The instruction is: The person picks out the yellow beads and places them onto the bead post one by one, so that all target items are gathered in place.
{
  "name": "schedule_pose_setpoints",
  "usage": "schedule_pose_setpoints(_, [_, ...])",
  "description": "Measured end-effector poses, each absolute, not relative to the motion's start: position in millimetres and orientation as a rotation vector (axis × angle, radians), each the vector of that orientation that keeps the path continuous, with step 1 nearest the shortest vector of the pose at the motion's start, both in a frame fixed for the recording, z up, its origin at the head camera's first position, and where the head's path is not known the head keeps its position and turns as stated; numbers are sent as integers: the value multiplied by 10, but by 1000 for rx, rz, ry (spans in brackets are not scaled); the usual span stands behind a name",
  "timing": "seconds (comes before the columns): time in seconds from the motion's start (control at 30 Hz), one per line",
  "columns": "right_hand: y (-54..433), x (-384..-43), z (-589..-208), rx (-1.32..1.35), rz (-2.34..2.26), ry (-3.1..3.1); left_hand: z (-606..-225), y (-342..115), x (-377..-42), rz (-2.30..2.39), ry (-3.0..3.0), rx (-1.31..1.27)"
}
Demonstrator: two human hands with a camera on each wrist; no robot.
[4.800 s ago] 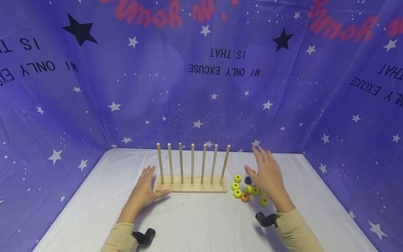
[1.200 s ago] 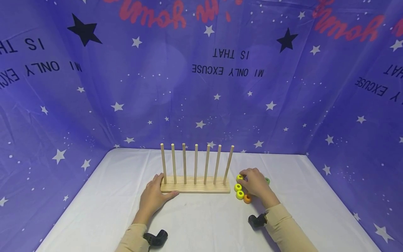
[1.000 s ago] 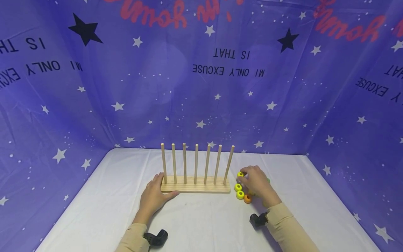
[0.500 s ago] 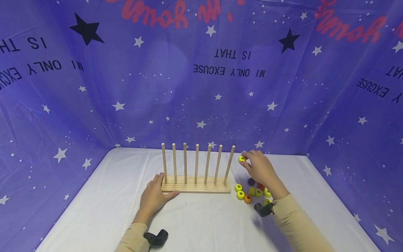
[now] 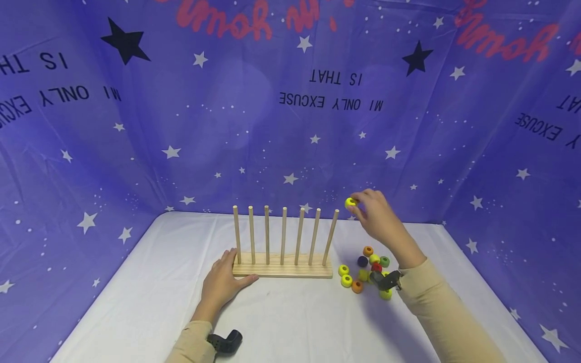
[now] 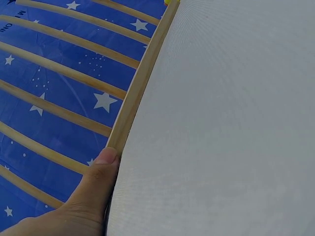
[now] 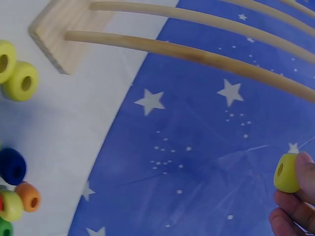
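A wooden peg stand (image 5: 281, 271) with several upright dowels, all bare, stands on the white table. At its left end my left hand (image 5: 222, 285) grips the base, thumb along the front edge and fingers by the left side; in the left wrist view the thumb (image 6: 96, 182) lies on that edge. My right hand (image 5: 379, 217) is raised beyond the right-most dowel (image 5: 331, 237) and pinches a yellow wooden bead (image 5: 350, 203) between thumb and fingers. The bead's hole shows in the right wrist view, where the bead (image 7: 287, 173) is level with no dowel tip in sight.
Loose beads lie right of the stand: several yellow ones (image 5: 346, 281), orange ones (image 5: 368, 250), a dark blue one (image 5: 362, 261), a red one (image 5: 376, 267) and a green one (image 5: 384, 261). The right wrist camera (image 5: 386, 280) overlaps some. A starry blue cloth (image 5: 290, 126) surrounds the table (image 5: 281, 322).
My left hand has come onto the stand's left end. My right hand has picked a yellow bead from the group and lifted it up and away, uncovering the other beads.
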State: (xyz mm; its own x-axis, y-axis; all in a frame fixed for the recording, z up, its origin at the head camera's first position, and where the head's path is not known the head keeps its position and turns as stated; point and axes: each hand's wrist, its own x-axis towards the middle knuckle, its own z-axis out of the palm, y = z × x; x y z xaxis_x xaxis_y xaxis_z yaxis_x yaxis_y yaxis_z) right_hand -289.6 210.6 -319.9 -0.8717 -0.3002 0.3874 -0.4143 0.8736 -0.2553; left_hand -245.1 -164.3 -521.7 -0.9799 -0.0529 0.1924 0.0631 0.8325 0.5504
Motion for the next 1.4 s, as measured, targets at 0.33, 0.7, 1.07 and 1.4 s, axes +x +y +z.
schedule_pose_setpoints(0.33, [1884, -2896, -2961, 645, 499, -2641, -5230, -1657, -2462, -855, -2816, -7])
schedule_pose_setpoints(0.7, [1491, -2895, -2879, 798, 485, -2575, -5240, -1662, -2480, -868, -2835, 0])
schedule_pose_setpoints(1.07, [1069, -2856, -2910, 874, 551, -2565, -5234, -1659, -2454, -874, -2831, 3])
schedule_pose_setpoints(1.4, [783, -2811, -2936, 937, 565, -2519, -5225, -1656, -2446, -865, -2823, 7])
